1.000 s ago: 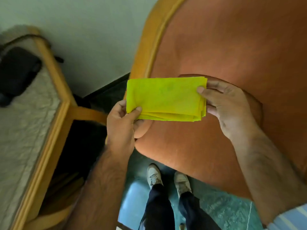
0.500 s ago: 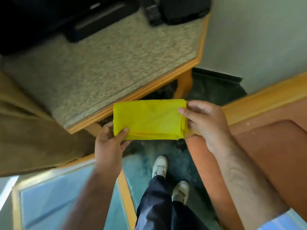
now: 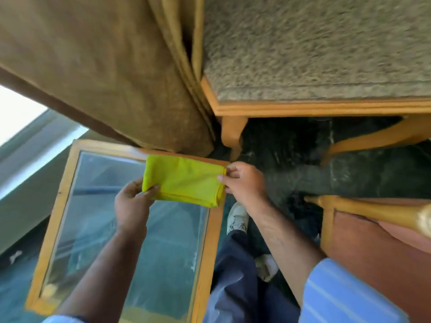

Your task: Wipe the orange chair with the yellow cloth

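Fingers of both hands pinch the two short ends of a folded yellow cloth [image 3: 184,180], which is held flat in the air in front of the person. On the left hand [image 3: 131,206] the thumb lies on top of the cloth's near left corner and the other fingers curl underneath it, so that end is clamped between them. On the right hand [image 3: 245,183] the thumb and fingertips close on the stacked folds at the cloth's right edge, where several layers show one above another. The cloth hangs over the far corner of a low glass-topped table [image 3: 214,220] with a light wooden frame, apart from the glass and not resting on it. The orange chair [image 3: 373,248] sits at the lower right, well apart from the cloth; only part of its orange upholstery and a wooden arm [image 3: 373,210] show, and neither hand touches it. The right forearm passes just to the left of that arm, and a blue striped sleeve [image 3: 345,294] covers it near the bottom edge. Below the cloth, between the table and the chair, the person's dark trousers [image 3: 235,287] and white shoes [image 3: 238,217] stand on a dark green floor [image 3: 373,173]. Beyond the hands stands a wooden-framed piece of furniture with a rough beige top [image 3: 314,47], its curved legs on the floor, and a brown curtain [image 3: 98,66] hangs at the upper left. Much of the far scene is blurred.
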{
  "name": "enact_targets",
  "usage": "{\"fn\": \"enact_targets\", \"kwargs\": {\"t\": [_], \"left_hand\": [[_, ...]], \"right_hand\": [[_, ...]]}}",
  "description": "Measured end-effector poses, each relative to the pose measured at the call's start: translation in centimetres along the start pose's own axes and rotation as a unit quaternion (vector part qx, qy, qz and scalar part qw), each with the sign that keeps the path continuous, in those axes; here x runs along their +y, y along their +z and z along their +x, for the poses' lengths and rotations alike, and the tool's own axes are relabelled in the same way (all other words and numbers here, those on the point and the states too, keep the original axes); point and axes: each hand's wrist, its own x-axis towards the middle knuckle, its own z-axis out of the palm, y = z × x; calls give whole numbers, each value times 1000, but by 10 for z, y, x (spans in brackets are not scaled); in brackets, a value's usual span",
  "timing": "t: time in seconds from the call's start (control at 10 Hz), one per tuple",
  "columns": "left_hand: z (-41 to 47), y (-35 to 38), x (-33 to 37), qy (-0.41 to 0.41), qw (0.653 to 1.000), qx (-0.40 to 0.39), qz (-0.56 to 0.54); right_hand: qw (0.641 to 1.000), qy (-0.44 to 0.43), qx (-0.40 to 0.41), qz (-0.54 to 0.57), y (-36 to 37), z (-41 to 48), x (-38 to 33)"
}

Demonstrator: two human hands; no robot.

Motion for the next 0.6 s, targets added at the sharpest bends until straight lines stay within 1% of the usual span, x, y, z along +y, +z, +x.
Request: {"fn": "enact_targets", "kwargs": {"t": [0.1,0.2,0.3,0.4,0.5,0.6], "left_hand": [[38,-1,-38,-21,992,31,119],[55,5,-55,-13,982,35,183],[72,17,-70,15,965,40,258],[81,20,-75,25,948,27,316],[84,25,-76,24,895,15,444],[78,24,-72,90,865,19,493]], "right_hand": [[998,20,19,-64,34,26,28],[993,18,42,-109,45,40,43],[984,17,67,-165,52,53,57],[969,-3,70,-237,57,58,65],[931,-16,106,-350,58,59,63],[894,-46,145,-420,55,54,62]]}}
